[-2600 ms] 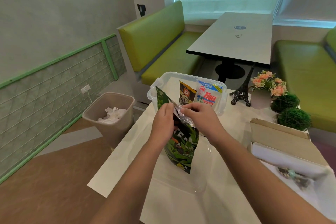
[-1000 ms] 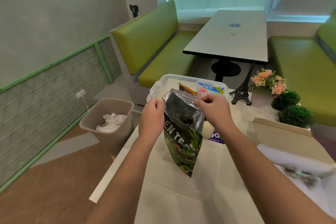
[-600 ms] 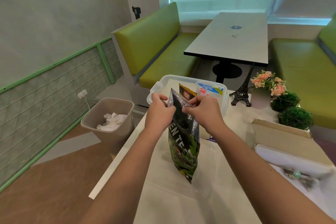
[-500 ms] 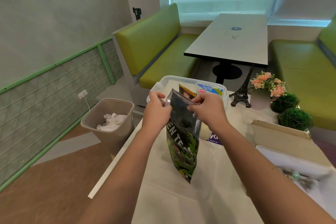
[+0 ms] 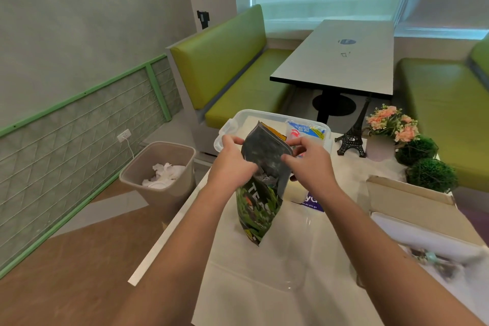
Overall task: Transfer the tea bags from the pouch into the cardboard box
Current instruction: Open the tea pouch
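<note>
Both hands are pinching the tea pouch (image 5: 260, 188) open: left hand (image 5: 232, 164) at nine o'clock, right hand (image 5: 309, 164) at three. The pouch is standing tall on the table (image 5: 264, 286). The cardboard box (image 5: 412, 204) is waiting at four o'clock, nearer the right hand.

A white table (image 5: 238, 294) carries a pouch (image 5: 260, 206), a clear tub (image 5: 275, 116), a tower model (image 5: 353, 135), flowers (image 5: 391, 124), two green balls (image 5: 431, 174) and a cardboard box (image 5: 407, 198).

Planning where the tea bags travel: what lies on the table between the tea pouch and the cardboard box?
In the head view, a white-and-purple packet lies beside the pouch; beyond it, bare white table up to the cardboard box.
</note>
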Available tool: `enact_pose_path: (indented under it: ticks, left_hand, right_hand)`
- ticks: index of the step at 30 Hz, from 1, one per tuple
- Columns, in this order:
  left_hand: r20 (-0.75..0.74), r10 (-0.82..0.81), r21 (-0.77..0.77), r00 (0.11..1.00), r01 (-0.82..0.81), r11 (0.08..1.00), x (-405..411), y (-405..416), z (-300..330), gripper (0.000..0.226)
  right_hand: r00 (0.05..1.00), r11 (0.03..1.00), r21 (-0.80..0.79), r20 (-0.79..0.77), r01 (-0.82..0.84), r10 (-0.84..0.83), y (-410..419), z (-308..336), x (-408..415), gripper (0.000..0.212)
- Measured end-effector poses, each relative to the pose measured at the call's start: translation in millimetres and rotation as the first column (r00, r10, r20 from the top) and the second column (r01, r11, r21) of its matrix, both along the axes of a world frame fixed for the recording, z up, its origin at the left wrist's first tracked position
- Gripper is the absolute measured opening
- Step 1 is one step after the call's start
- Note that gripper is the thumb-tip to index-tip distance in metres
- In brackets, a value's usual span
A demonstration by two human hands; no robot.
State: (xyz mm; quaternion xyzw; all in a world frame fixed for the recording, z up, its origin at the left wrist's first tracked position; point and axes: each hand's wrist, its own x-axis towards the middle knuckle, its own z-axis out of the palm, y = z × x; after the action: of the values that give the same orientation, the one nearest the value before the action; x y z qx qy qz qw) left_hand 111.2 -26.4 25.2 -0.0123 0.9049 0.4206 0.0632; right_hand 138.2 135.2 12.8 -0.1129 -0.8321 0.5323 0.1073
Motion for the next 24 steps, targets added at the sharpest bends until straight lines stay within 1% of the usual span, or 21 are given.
enact_pose_path:
  ticks: [3,5,8,12,15,18,21,24]
  left_hand:
    - [0.000,-0.003,0.057,1.000,0.003,0.998,1,6,0,0.053]
    - [-0.026,0.045,0.084,0.999,-0.042,0.996,-1,1,3,0.051]
    - [-0.128,0.164,0.076,0.978,-0.155,0.985,-6,-14,10,0.050]
    - [-0.236,0.200,0.089,0.951,-0.184,0.979,0,-11,9,0.048]
    - [-0.212,0.216,0.186,0.953,-0.178,0.966,9,-2,3,0.042]
    - [-0.131,0.164,0.238,0.978,-0.130,0.962,18,5,2,0.044]
    - [-0.115,0.142,0.217,0.983,-0.115,0.969,22,7,2,0.046]
    - [-0.174,0.152,0.145,0.973,-0.127,0.981,17,0,6,0.046]
  right_hand:
    - [0.994,0.996,-0.046,0.069,-0.077,0.080,-1,-1,1,0.045]
    - [0.995,0.997,-0.053,0.075,-0.061,0.064,5,-2,2,0.050]
    - [0.998,0.997,-0.076,0.051,0.032,-0.029,20,-4,2,0.047]
    - [0.998,0.997,-0.070,0.064,0.017,-0.013,18,-8,6,0.044]
    - [0.998,0.994,-0.105,0.061,0.005,0.002,14,-12,11,0.040]
    - [0.998,0.991,-0.134,0.058,-0.011,0.019,13,-15,15,0.040]
    - [0.996,0.989,-0.144,0.086,-0.011,0.024,14,-16,17,0.044]
    - [0.993,0.987,-0.159,0.120,0.036,-0.017,21,-15,18,0.044]
